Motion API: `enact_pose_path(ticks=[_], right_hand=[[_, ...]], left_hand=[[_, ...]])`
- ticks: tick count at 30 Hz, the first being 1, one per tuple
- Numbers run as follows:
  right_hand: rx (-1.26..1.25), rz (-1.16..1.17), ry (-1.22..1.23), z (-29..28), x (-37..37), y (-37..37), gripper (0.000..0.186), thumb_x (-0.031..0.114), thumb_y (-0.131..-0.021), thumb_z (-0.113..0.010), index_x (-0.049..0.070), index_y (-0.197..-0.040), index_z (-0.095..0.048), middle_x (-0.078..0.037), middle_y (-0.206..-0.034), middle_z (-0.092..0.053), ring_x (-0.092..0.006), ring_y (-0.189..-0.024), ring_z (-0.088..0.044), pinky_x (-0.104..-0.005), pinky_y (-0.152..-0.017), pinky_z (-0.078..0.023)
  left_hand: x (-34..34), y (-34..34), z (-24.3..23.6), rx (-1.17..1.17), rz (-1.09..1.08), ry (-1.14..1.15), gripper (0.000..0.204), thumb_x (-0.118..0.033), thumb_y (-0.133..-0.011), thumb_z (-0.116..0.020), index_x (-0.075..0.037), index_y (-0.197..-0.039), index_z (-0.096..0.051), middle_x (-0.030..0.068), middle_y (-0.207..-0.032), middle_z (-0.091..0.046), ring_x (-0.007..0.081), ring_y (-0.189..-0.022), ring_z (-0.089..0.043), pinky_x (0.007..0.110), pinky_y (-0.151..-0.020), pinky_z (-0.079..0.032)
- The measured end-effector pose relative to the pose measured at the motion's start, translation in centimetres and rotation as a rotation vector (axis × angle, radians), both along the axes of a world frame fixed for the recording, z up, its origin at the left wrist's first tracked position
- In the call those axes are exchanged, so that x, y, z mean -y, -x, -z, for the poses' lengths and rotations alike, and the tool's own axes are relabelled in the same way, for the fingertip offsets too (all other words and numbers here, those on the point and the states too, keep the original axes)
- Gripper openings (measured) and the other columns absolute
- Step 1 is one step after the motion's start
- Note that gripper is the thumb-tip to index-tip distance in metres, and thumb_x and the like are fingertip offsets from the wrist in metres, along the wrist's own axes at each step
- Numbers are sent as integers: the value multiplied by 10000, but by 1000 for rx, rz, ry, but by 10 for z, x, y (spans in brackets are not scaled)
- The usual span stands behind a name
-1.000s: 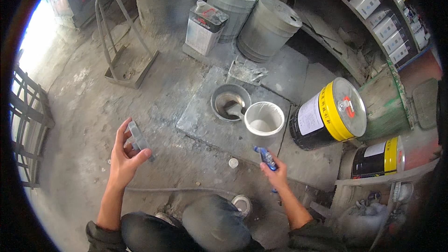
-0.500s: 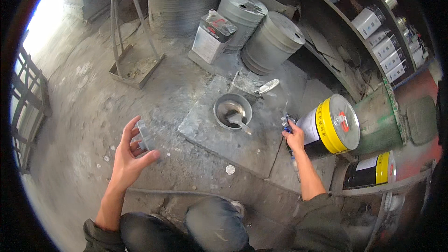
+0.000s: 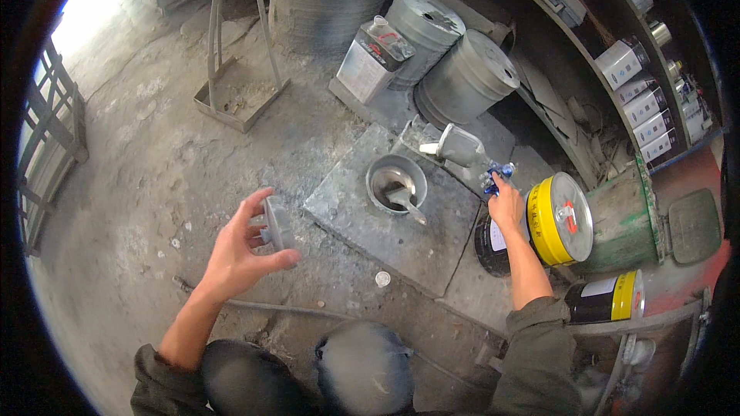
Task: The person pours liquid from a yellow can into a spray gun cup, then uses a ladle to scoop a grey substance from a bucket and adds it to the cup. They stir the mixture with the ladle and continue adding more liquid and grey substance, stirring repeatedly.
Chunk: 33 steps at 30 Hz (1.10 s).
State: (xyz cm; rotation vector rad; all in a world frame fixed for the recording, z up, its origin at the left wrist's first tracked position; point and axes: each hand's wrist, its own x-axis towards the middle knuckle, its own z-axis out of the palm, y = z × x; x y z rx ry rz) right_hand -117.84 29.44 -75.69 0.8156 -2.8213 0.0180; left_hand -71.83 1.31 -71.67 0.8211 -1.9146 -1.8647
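The left arm came up from the lower left and leaned in to the right. Its left grip was bent like a letter C, with the fingers curled on top and the thumb poking out to the right below. It was part way closed, and between the fingers and thumb it had a round grey lid, tipped up on its edge over the floor. The right arm reached up from the lower right and slanted a bit to the left. The back of the right grip faced up, and its fingers were bent tight around a blue spray gun. The gun was up past the wrist, near the black and yellow drum. A see-through cup lay on its side just left of the gun, with a white bit at its far end; I could not tell if the cup was joined on. Between the two arms, a grey pot sat on a flat slab, and a flat tool leaned inside it with its handle over the rim.
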Motion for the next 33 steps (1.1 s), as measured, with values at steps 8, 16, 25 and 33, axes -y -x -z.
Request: enact_pose_path(ticks=[8, 16, 25, 33], right_hand=[[-269, -165, -109, -7, 10, 5, 659, 50, -777, -658, 243, -1401, -571, -180, -996, -672, -366, -875, -688, -466, -781, -553], [764, 287, 765, 69, 2, 3, 714, 32, -751, -748, 103, -1431, -543, -105, -837, -697, -169, -627, -627, -341, -516, -509], [997, 397, 1268, 68, -59, -141, 141, 109, -866, -733, 52, -820, -613, -30, -617, -567, -118, -457, -514, -276, -415, -414], [1016, 446, 1452, 100, -70, -226, 241, 204, -968, -640, 61, -782, -584, -45, -660, -571, -180, -580, -576, -332, -552, -472]], left_hand=[[-1, 18, 33, 50, 147, -61, 966, -126, -733, -883, -122, -1523, -327, 180, -1382, -472, 235, -1104, -603, 366, -905, -557], [19, 54, 141, -2, 58, -620, 697, -280, -917, -654, -51, -1495, -340, 201, -1375, -523, 291, -1163, -612, 433, -989, -509], [55, 122, 275, -14, -158, -695, 354, -213, -967, -543, 81, -1163, -555, 205, -1064, -673, 289, -908, -710, 387, -759, -617], [55, 135, 283, 338, -361, 779, 387, -204, -814, -782, -51, -1133, -626, 110, -951, -660, 282, -768, -669, 423, -715, -548]])
